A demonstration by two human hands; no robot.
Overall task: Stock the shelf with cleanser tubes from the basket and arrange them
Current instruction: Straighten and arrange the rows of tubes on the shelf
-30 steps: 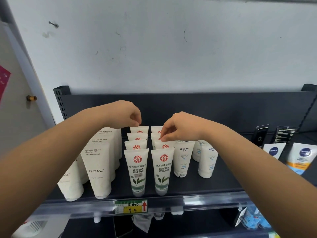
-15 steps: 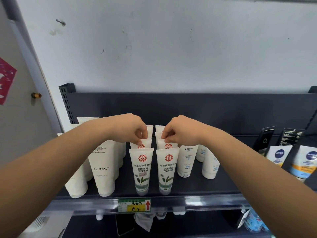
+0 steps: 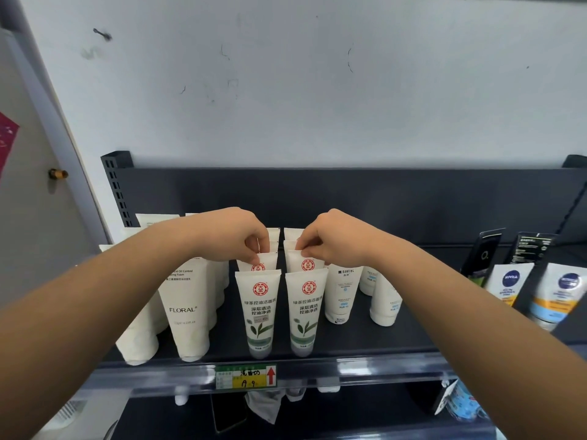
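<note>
Head view, read from left to right. At far left stand white FLORAL tubes [image 3: 187, 308], cap down. The left hand [image 3: 233, 238] has thumb and fingertips closed on the crimped top edge of the second tube of the left row [image 3: 265, 265], just behind the front left tube [image 3: 259, 312]. The right hand [image 3: 330, 241] pinches in like manner the top of the second tube of the right row [image 3: 305, 265], just behind the front right tube [image 3: 305, 312]. Both rows of green-leaf cleanser tubes run front to back on the dark shelf [image 3: 365, 347], several deep, upright and close together; further tube tops show behind the hands. To the right stand a MANTING tube [image 3: 343, 290] and, well apart, NIVEA tubes [image 3: 508, 285]. The basket is out of view. Judged from this, stocking appears largely done and the step in hand is arranging, squaring the two rows; whether tubes are left in the basket cannot be told
</note>
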